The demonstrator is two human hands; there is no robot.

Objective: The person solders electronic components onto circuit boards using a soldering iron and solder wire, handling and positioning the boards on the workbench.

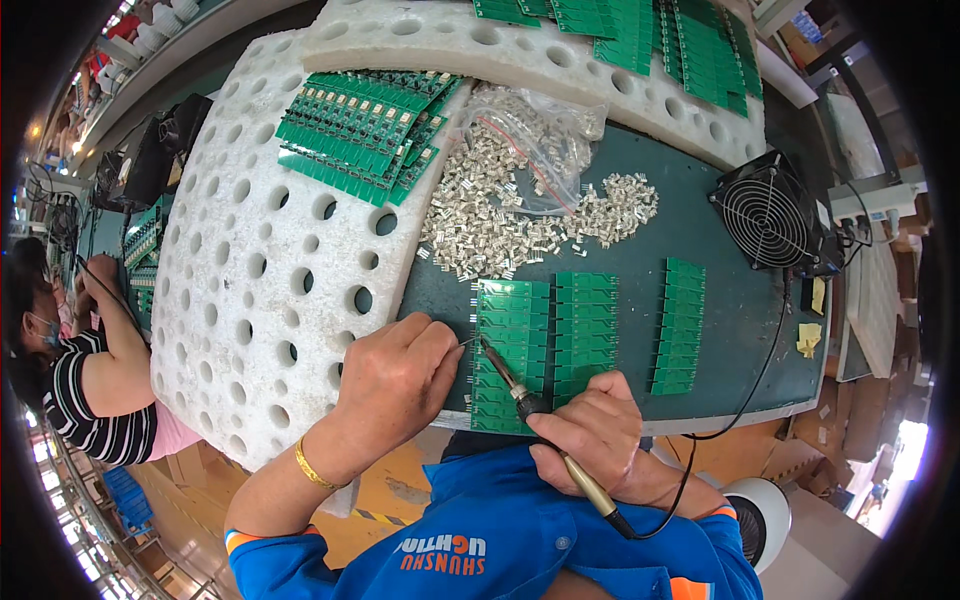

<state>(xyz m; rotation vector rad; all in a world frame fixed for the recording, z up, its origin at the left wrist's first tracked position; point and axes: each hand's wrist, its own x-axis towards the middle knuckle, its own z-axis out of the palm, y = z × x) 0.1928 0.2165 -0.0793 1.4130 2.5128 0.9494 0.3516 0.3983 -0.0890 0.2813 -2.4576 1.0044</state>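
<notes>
My right hand (592, 430) is closed around the handle of a soldering iron (590, 482). Its tip meets the left edge of a green circuit board panel (516, 312) lying at the front of the bench. Fingers of my left hand (400, 368) pinch a thin solder wire (469, 342), whose end reaches that same edge close to the iron's tip. Small metal connectors line this edge. To the right lie a second green panel (586, 325) and, farther off, a narrower third panel (680, 325).
Loose metal connectors (475, 215) are heaped behind the panels, beside a clear plastic bag (545, 140). A perforated white foam board (235, 290) at left carries stacked circuit boards (355, 120). A black fan (770, 215) stands right; the iron's cable (752, 390) loops below it. Another person (95, 370) works far left.
</notes>
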